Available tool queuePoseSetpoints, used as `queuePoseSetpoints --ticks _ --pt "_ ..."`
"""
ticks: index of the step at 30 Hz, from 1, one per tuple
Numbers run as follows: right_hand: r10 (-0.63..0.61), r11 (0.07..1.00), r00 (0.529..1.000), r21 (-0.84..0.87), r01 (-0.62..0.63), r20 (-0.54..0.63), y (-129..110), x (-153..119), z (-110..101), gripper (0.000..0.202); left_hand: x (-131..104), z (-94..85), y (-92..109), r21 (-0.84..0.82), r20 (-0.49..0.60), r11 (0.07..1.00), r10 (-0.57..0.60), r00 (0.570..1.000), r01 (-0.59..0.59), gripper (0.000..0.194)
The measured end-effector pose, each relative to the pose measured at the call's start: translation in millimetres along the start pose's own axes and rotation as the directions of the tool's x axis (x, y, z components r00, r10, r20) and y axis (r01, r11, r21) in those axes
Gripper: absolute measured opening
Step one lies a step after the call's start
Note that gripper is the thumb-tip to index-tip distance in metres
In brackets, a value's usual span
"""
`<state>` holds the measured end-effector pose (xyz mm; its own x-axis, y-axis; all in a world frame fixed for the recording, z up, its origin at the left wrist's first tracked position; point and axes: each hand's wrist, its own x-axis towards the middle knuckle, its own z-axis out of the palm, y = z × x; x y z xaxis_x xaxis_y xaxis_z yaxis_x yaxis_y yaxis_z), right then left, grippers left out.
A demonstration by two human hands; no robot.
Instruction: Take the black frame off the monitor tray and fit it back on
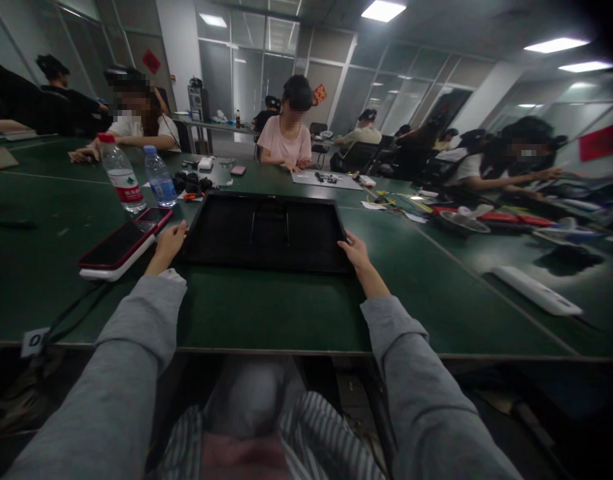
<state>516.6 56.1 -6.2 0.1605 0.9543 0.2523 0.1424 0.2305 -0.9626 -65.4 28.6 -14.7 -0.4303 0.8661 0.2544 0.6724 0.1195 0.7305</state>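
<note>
Two grey sleeves (136, 327) extend over the green tabletop (271, 313). A white power strip (536, 291) lies well to the right. The left hand (170, 245) grasps the left edge of a black rectangular tray (221, 233); the right hand (355, 253) grasps the right edge, fingers curled around the rim. The tray is located between the hands, with a bent wire bracket (287, 228) at its middle; contact with the tabletop cannot be determined. A red-edged phone (119, 243) lies just beside the left hand. Beyond it: a red-capped bottle (122, 179) and a blue-capped bottle (161, 179), upright. Opposite sits a person in a pink shirt (286, 141).
</note>
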Motion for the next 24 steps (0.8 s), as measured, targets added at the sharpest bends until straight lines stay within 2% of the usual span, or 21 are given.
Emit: queuePoseSetpoints --ticks 2,5,8,10,13,16,20,24 --pt "-0.006 1.000 0.999 -0.015 0.006 -0.036 0.6 1.5 -5.9 0.066 2.5 2.0 -3.7 -0.034 0.031 0.999 -0.031 0.999 0.032 0.055" --pt "0.040 0.998 0.983 -0.040 -0.048 -0.181 5.1 5.2 -16.5 0.065 2.8 3.1 -7.0 -0.087 0.065 0.995 -0.035 0.997 0.041 0.054" --pt "0.019 0.998 0.942 -0.057 -0.040 -0.336 9.5 8.4 -27.1 0.061 2.1 3.3 -8.6 -0.094 0.059 0.995 -0.024 0.998 0.030 0.050" --pt "-0.026 0.995 0.899 -0.101 -0.020 -0.438 11.2 9.5 -34.8 0.057 1.8 3.4 -8.9 -0.089 0.057 0.996 -0.020 0.998 0.025 0.048" --pt "-0.108 0.970 0.801 -0.238 -0.044 -0.589 11.9 9.1 -50.0 0.051 1.9 3.5 -8.9 -0.087 0.059 0.996 -0.010 0.998 0.015 0.045" --pt "-0.144 0.931 0.681 -0.332 -0.152 -0.718 10.0 7.1 -68.1 0.052 2.0 3.4 -8.9 -0.086 0.070 0.996 -0.013 0.997 0.019 0.044" --pt "-0.093 0.912 0.510 -0.278 -0.302 -0.855 3.8 3.8 -86.4 0.065 1.0 2.8 -7.5 -0.080 0.077 0.996 -0.037 0.996 0.044 0.043" --pt "-0.004 0.911 0.352 -0.149 -0.385 -0.936 1.3 -1.3 -98.3 0.078 -1.7 2.2 -4.7 -0.065 0.059 0.998 -0.018 0.998 0.022 0.044"
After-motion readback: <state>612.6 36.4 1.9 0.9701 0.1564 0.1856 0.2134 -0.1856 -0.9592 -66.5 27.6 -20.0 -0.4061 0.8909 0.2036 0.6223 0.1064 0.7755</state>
